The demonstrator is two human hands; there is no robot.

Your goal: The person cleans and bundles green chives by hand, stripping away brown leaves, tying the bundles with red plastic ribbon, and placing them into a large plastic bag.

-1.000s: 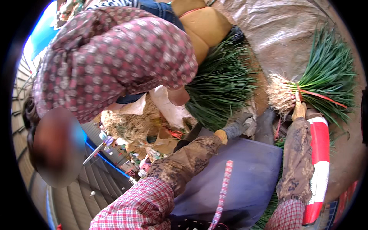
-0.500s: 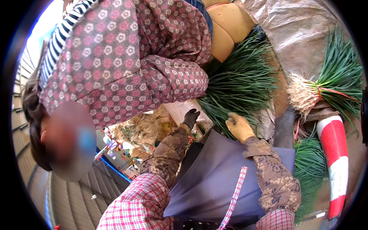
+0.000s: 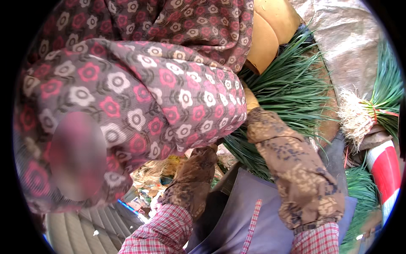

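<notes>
A big heap of long thin green leaves [image 3: 292,97] lies ahead of me. My right hand [image 3: 250,100], in a yellow glove with a brown patterned sleeve cover, reaches into its left side; only part of the glove shows, so its grip is unclear. My left forearm [image 3: 192,178], in the same brown cover, points up under a co-worker's flowered sleeve [image 3: 148,97], which hides my left hand. A grey-blue apron [image 3: 253,211] covers my lap.
The co-worker bends close across the left and top of the view. A tied bundle of greens with pale roots [image 3: 359,114] lies at the right, beside a red and white curved object [image 3: 385,173]. Grey sheeting [image 3: 342,46] lies behind; a tan cushion-like shape [image 3: 270,34] is above the heap.
The co-worker has leaned much closer and now covers my left hand. My right hand has moved from the tied bundle at the right to the big heap of greens.
</notes>
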